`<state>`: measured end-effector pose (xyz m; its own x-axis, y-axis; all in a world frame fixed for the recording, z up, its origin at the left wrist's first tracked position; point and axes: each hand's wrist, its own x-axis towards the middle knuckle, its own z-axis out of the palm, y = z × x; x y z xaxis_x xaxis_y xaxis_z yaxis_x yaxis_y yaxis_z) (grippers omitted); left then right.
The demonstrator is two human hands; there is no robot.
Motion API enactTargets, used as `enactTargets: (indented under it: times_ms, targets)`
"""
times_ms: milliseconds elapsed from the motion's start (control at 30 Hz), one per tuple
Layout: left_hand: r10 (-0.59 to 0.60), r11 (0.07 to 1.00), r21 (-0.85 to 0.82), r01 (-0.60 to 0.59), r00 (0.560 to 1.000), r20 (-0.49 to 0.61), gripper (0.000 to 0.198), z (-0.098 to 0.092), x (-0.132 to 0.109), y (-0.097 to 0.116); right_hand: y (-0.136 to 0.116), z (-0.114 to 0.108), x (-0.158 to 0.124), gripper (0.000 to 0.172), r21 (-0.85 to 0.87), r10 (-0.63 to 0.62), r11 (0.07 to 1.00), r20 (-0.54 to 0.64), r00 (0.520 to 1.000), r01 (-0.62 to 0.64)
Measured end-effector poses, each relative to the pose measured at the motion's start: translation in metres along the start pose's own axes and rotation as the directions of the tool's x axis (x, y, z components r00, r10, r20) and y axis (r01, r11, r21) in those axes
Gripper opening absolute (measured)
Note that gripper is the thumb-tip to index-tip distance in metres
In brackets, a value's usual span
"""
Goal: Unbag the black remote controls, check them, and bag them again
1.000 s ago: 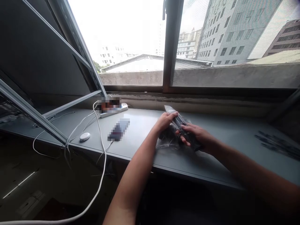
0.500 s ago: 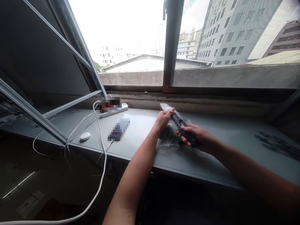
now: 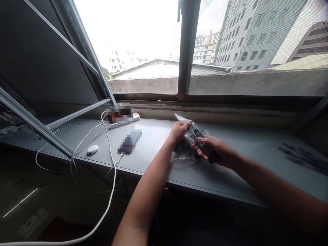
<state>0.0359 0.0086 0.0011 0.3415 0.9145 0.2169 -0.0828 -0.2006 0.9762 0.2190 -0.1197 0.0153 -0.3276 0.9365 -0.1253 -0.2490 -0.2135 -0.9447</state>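
Observation:
Both of my hands hold a clear plastic bag (image 3: 185,154) with dark contents, low over a grey table (image 3: 159,160) under a window. My left hand (image 3: 179,131) pinches the bag's upper end, fingers closed on the plastic. My right hand (image 3: 215,148) wraps round a long dark object (image 3: 201,141) that lies in or against the bag. What the dark contents are is hard to make out.
To the left on the table lie a blurred flat device (image 3: 130,140), a white power strip (image 3: 123,119), a small white oval puck (image 3: 92,149) and white cables (image 3: 109,164). A dark pile (image 3: 302,157) lies at far right. Slanted metal frame bars (image 3: 38,128) cross the left side.
My left hand has slid a little left along the bag's top end and the bag's tip has shifted with it. My right hand has barely moved.

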Motion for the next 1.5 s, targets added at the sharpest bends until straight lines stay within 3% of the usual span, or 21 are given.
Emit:
enactTargets:
  times_ms: [100,300,500,733,933,1100,1200,1300,1433,1500]
  targets:
    - [0.011,1.000,-0.004,-0.011,1.000,0.015,0.057,-0.001,-0.002,0.001,-0.001,0.000,-0.001,0.032,0.009,0.004,1.000,-0.002,1.000,-0.004]
    - [-0.013,1.000,0.000,0.013,0.985,0.172,0.062,0.000,-0.007,0.004,-0.002,0.000,-0.001,0.032,0.066,-0.010,0.998,-0.009,1.000,0.011]
    - [0.003,0.999,-0.038,0.003,0.990,0.141,0.054,-0.002,-0.001,-0.003,-0.003,0.004,-0.002,0.028,0.062,-0.015,0.998,-0.018,1.000,0.016]
    - [0.111,0.992,-0.062,-0.108,0.993,0.038,0.052,-0.004,0.002,-0.002,-0.005,0.006,-0.004,0.032,0.054,0.010,0.999,-0.008,1.000,-0.010]
    - [0.067,0.998,-0.019,-0.065,0.984,0.166,0.060,-0.004,-0.003,-0.001,-0.004,0.006,-0.004,0.028,0.064,-0.009,0.998,-0.040,0.999,0.012]
    - [0.080,0.997,-0.022,-0.078,0.982,0.171,0.054,-0.003,-0.001,-0.004,-0.002,0.003,-0.003,0.030,0.035,0.023,0.999,-0.042,0.999,-0.022]
    - [0.123,0.990,-0.081,-0.118,0.991,0.059,0.050,-0.004,0.004,-0.005,-0.004,0.002,-0.004,0.032,-0.001,0.048,0.999,-0.004,0.999,-0.048]
    - [0.120,0.976,-0.164,-0.146,0.980,-0.159,0.045,-0.009,0.008,-0.002,-0.008,0.002,-0.005,0.028,-0.011,0.023,1.000,-0.004,1.000,-0.023]
    - [-0.021,0.950,-0.288,-0.119,0.898,-0.439,0.037,-0.017,0.010,0.004,-0.011,-0.001,-0.004,0.026,-0.004,-0.017,1.000,-0.045,0.999,0.017]
    - [-0.094,0.940,-0.329,-0.087,0.862,-0.498,0.035,-0.019,0.010,0.006,-0.011,-0.004,-0.003,0.022,0.012,-0.051,0.999,-0.102,0.993,0.052]
